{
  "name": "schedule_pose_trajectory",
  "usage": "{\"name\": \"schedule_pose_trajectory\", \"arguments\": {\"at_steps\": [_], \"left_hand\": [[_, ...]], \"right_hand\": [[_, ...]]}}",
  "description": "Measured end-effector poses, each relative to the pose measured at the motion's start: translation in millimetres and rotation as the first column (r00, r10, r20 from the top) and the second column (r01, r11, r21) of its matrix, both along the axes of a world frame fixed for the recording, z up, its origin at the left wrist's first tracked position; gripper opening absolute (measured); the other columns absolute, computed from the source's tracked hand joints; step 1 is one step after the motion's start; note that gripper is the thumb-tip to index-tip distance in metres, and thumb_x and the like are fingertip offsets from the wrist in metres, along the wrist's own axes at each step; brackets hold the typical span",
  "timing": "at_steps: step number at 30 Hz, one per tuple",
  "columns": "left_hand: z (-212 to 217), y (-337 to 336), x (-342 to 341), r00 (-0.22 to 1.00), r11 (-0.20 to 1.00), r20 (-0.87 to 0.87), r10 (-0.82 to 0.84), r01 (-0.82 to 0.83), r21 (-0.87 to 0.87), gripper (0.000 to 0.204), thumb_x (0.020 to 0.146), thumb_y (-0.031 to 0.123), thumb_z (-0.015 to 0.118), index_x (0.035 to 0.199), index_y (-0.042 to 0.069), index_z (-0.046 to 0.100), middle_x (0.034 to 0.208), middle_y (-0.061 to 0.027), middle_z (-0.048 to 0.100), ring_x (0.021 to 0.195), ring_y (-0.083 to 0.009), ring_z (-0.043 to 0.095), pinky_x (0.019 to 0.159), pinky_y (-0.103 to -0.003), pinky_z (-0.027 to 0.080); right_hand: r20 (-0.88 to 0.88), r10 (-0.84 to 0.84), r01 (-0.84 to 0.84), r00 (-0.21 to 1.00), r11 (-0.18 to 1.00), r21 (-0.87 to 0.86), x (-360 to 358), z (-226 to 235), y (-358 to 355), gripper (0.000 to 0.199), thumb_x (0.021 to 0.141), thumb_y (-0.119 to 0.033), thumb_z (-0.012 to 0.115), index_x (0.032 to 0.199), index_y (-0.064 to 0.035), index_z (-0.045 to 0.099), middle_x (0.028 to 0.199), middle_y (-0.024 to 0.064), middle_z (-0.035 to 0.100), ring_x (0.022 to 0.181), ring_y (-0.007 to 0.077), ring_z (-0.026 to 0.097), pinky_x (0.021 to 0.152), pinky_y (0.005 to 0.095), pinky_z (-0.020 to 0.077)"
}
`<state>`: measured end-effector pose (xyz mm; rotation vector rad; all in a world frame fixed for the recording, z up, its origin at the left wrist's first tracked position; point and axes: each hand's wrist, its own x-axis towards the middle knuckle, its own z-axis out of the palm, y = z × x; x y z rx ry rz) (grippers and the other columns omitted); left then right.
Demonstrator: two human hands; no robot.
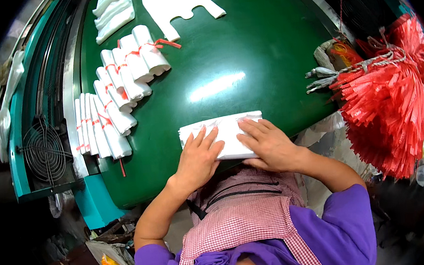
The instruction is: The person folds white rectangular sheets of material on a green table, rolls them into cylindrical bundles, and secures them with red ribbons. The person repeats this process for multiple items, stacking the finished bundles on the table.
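Note:
A folded stack of white plastic bags (229,126) lies at the near edge of the green table, right in front of me. My left hand (199,156) rests on its left part, fingers spread and lying flat. On the right part my right hand (268,142) presses down, its fingers also stretched out, with the thumb by the near edge. Neither hand is closed round the stack. To the left lie several rolled bundles of white bags (134,56), tied with red strips and set in a slanting row.
A flat white vest-shaped bag (170,2) and folded white bags (113,15) lie at the far end of the green table (264,42). A large bunch of red plastic strips (386,102) hangs at the right. A wire fan guard (45,152) stands left.

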<state>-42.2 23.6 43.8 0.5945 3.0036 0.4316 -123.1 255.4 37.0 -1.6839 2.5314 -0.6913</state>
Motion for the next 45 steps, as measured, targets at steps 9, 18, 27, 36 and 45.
{"name": "schedule_pose_trajectory", "arguments": {"at_steps": [9,18,27,36,45], "left_hand": [[1.6,-24.0,-38.7,0.96,0.964,-0.089,0.265,-0.263,0.038,0.027,0.084,0.016,0.066,0.109,0.006,0.063,0.103,-0.014,0.063,0.094,-0.0316,0.06,0.078,-0.04,0.051],[-16.8,-2.1,-49.9,1.0,0.93,0.023,-0.018,0.008,0.368,0.033,0.081,0.017,0.07,0.108,0.002,0.059,0.111,-0.0142,0.059,0.101,-0.0325,0.055,0.088,-0.04,0.045],[-4.1,-10.6,-13.9,0.932,0.863,0.362,0.005,-0.187,0.47,0.031,0.081,0.016,0.07,0.105,0.0,0.06,0.104,-0.0132,0.058,0.097,-0.0264,0.058,0.085,-0.036,0.047],[-27.5,-40.2,52.8,0.669,-0.137,0.665,-0.331,-0.732,0.668,0.037,0.082,0.018,0.076,0.109,0.001,0.058,0.102,-0.0046,0.065,0.091,-0.0112,0.063,0.083,-0.028,0.052],[-6.2,-58.2,-12.0,0.849,0.287,0.525,0.055,-0.517,0.806,0.031,0.082,0.008,0.071,0.11,-0.002,0.061,0.102,-0.0055,0.065,0.089,-0.012,0.062,0.081,-0.027,0.05]], "right_hand": [[0.556,-0.291,0.459,0.779,0.868,-0.189,-51.4,-34.7,-29.2,0.021,0.087,-0.017,0.067,0.103,-0.0032,0.066,0.096,0.013,0.067,0.078,0.0238,0.066,0.069,0.0341,0.0506],[0.923,-0.177,0.919,0.342,-0.143,-0.368,-27.8,-42.0,84.9,0.013,0.093,-0.017,0.062,0.089,-0.0063,0.056,0.071,-0.0011,0.051,0.053,0.0043,0.047,0.041,0.0189,0.0331],[0.832,-0.315,0.889,0.457,0.173,-0.423,-92.7,-43.1,48.7,0.022,0.095,-0.022,0.06,0.083,-0.0046,0.064,0.066,-0.0066,0.05,0.053,0.0022,0.041,0.044,0.0204,0.0324],[0.549,0.231,-0.287,0.803,0.958,0.016,46.9,-30.4,-61.8,0.017,0.079,-0.01,0.059,0.092,-0.0045,0.067,0.09,0.0189,0.068,0.084,0.0363,0.066,0.071,0.0475,0.0531],[0.434,0.101,-0.068,0.895,0.993,-0.092,11.4,22.7,-4.0,0.013,0.085,-0.011,0.064,0.085,0.0008,0.061,0.101,0.0153,0.061,0.091,0.0347,0.059,0.079,0.0425,0.0484]]}}
